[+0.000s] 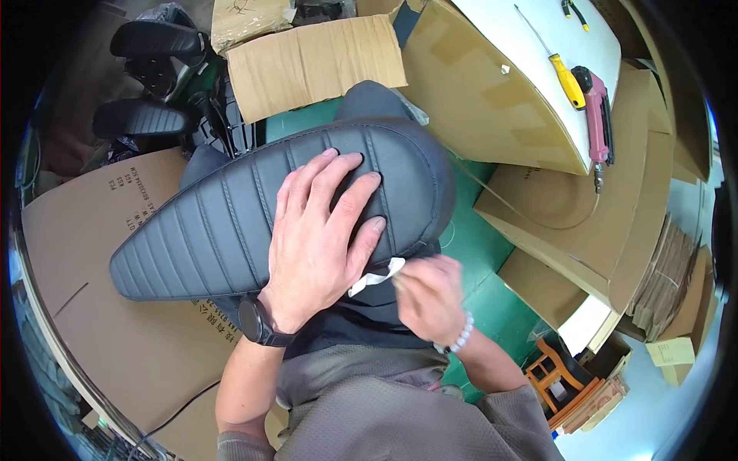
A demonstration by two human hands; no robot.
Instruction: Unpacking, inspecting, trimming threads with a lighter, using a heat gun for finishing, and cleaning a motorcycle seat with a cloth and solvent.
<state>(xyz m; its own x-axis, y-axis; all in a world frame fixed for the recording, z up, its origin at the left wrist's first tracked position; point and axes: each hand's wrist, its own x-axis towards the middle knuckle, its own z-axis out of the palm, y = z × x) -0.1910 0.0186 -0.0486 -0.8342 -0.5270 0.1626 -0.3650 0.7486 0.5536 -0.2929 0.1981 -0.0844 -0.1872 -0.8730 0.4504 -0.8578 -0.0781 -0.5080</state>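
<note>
A black, ribbed, stitched motorcycle seat [238,200] lies across my lap, its narrow end to the left and its wide end to the right. My left hand [319,223] rests on its top with the fingers spread, a black watch at the wrist. Beside the seat's near edge, my right hand [432,296] is closed, its fingers pinched on a crumpled white strip of cloth or paper [377,276]. Motion blurs that hand somewhat. The strip's left end reaches close to my left wrist. The seat's underside is hidden.
At the upper right, a yellow-handled screwdriver [567,81] and a pink air stapler [597,119] with a thin hose lie on a white-topped box [492,92]. Cardboard [100,207] spreads at left. More black seats [142,119] are piled at the upper left. An orange stool [560,369] stands lower right.
</note>
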